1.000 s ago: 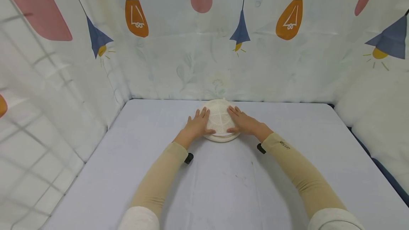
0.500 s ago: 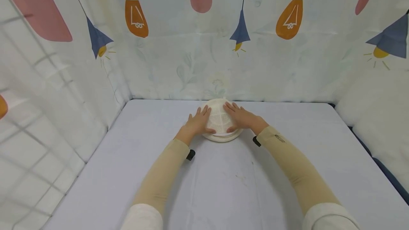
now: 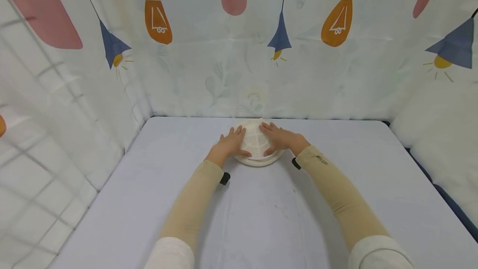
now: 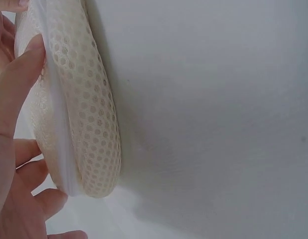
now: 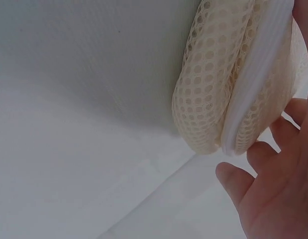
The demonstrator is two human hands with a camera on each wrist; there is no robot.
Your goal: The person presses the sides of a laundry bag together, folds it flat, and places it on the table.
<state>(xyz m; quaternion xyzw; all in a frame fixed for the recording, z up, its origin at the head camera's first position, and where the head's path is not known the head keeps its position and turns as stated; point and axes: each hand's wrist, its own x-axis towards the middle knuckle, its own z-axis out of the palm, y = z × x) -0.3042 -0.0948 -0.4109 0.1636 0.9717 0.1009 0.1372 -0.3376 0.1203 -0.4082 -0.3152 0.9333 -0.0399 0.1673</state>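
Note:
A round, cream mesh laundry bag (image 3: 255, 144) lies near the far edge of the table, its honeycomb mesh (image 4: 91, 114) and white zip strip (image 5: 256, 69) plain in both wrist views. On its left side rests my left hand (image 3: 228, 145), fingers spread and fairly straight, thumb touching the front near the zip. My right hand (image 3: 281, 139) lies on the opposite side, fingers pointing inward over the top and thumb toward the front. In the right wrist view several fingertips touch the bag's side, while one finger stands off its edge. The underside is hidden.
A white-covered table (image 3: 254, 219) spreads out in front of me. Behind it hangs a white curtain (image 3: 179, 78) printed with lamps and bulbs, close to the bag. More pale cloth (image 3: 56, 107) closes off the left side, with a grid shadow on it.
My right hand has shifted slightly left and farther over the bag, its forearm following. The left forearm has moved a little to the right. The bag stays almost in place.

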